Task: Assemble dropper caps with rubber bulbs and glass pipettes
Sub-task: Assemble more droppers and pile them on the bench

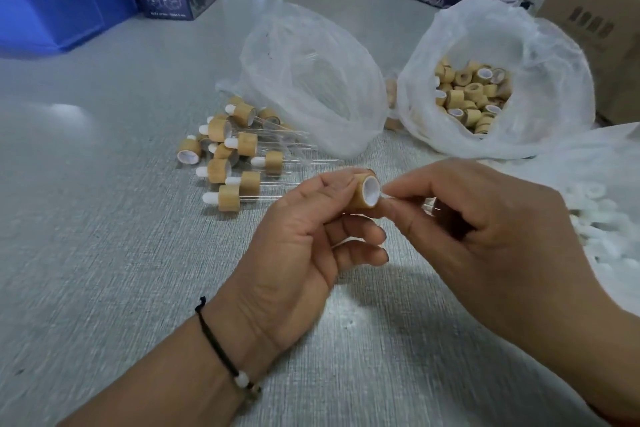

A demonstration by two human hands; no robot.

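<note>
Left hand (304, 236) fingers clamp the bamboo cap (363, 192), open end rightward, so right hand (485, 229) fingers, pinched together, can feed something in.

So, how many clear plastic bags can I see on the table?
2. One plastic bag lies behind the finished droppers; the other bag, to its right, holds bamboo caps. More may be hidden at the right edge.

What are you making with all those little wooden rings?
A person is putting dropper caps together. The left hand holds one bamboo cap with its white-lined opening facing the right hand, whose fingertips pinch something small at that opening; what it is cannot be made out. Finished droppers lie in a pile on the table. A plastic bag behind holds more empty caps.
</note>
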